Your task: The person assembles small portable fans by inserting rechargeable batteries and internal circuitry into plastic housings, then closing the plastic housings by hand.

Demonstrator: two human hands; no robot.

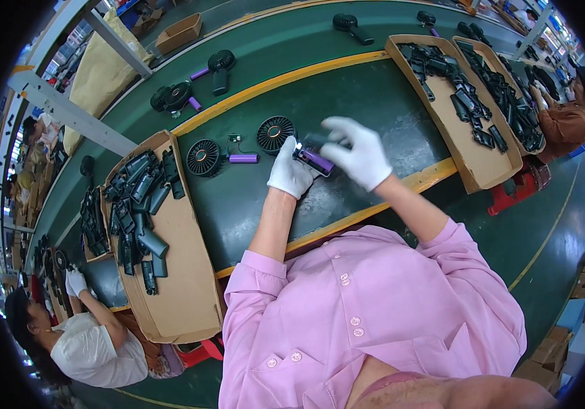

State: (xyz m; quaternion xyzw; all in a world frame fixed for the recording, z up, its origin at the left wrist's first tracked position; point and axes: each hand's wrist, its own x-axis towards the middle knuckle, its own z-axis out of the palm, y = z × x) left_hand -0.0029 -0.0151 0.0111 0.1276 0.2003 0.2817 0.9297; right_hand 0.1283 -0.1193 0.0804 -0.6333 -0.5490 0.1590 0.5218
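In my gloved left hand (291, 172) is a handheld fan, its handle uncovered around a purple battery (316, 161). The dark round fan head (276, 135) shows just beyond my fingers and appears to belong to it. My gloved right hand (366, 155) hovers right beside the handle, fingers apart and slightly blurred. A dark, smeared piece (316, 140) lies between the two hands; whether my right fingers touch it is unclear. To the left on the green table rest another round fan head (204, 157), a small green circuit board (235, 138) and a purple battery (243, 158).
Cardboard trays of dark plastic parts stand at left (200, 273) and right (493, 163). Past a yellow edge (265, 88), a green belt (279, 44) carries several fans. Co-workers sit at far left (101, 351) and far right (568, 126). A metal post (78, 112) rises at left.
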